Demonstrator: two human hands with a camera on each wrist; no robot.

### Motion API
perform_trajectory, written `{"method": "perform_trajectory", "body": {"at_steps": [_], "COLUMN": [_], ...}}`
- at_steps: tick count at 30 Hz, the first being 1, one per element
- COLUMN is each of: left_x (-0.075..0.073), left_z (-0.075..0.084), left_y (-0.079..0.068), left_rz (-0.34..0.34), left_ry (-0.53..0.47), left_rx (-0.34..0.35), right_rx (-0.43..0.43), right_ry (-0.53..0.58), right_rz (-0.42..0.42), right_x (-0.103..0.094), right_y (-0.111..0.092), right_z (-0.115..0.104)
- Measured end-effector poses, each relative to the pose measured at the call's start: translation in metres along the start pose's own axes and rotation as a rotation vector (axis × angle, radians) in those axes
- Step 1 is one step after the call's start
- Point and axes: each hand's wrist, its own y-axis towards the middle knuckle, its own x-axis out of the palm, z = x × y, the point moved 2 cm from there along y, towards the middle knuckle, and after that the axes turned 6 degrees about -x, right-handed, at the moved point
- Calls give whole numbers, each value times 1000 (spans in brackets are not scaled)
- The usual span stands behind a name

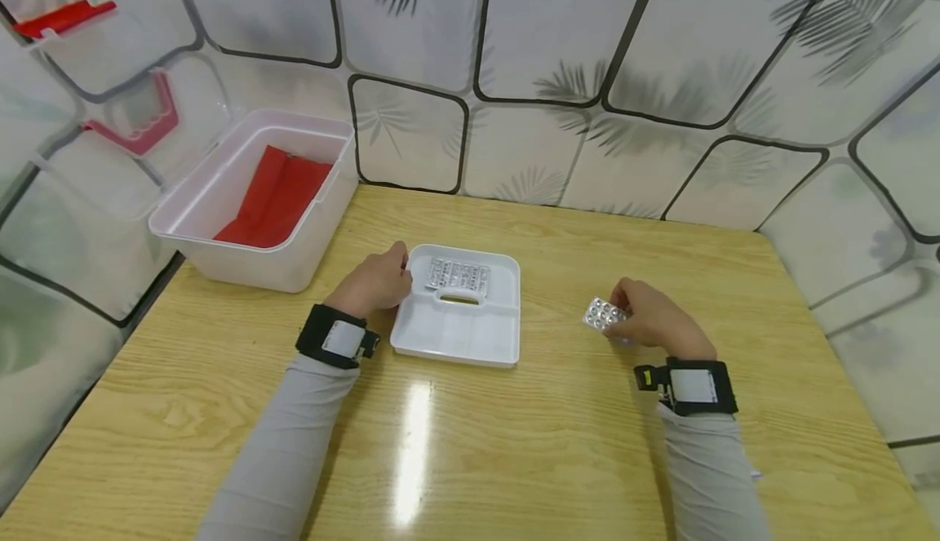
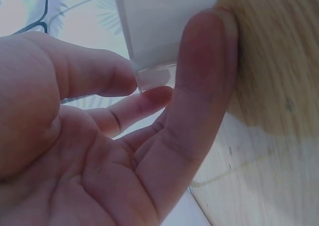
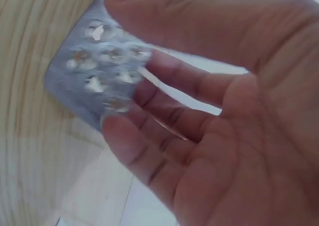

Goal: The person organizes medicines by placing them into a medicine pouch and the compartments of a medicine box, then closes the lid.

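A white divided tray point(image 1: 455, 343) with a slotted handle in its middle lies on the wooden table. Silver blister packs point(image 1: 459, 276) rest in its back compartment. My left hand point(image 1: 374, 281) grips the tray's left edge, and the left wrist view shows the fingers point(image 2: 207, 61) around the white wall. To the right of the tray, my right hand point(image 1: 649, 317) holds another silver blister pack point(image 1: 602, 313) over the table. In the right wrist view the thumb and fingers pinch this pack point(image 3: 75, 81), its domed pockets showing; the fingers cover part of it.
A translucent plastic bin point(image 1: 323, 235) with a folded red cloth point(image 1: 282, 198) inside stands at the back left of the table point(image 1: 529, 451). Its clear lid with a pink handle point(image 1: 143, 129) leans at the left. A patterned curtain point(image 1: 529, 149) hangs behind the table.
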Motion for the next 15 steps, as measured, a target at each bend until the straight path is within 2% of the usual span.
{"method": "perform_trajectory", "body": {"at_steps": [5,10,15], "left_x": [1,1,0], "left_z": [0,0,0], "left_y": [2,2,2], "left_rz": [-1,0,-3], "left_ry": [-6,-6,-6], "left_rx": [3,7,2], "right_rx": [-48,-161,-259], "right_ry": [51,176,259], "right_rz": [22,15,71], "right_x": [1,3,8], "right_y": [3,7,8], "right_z": [-18,-52,-86]}}
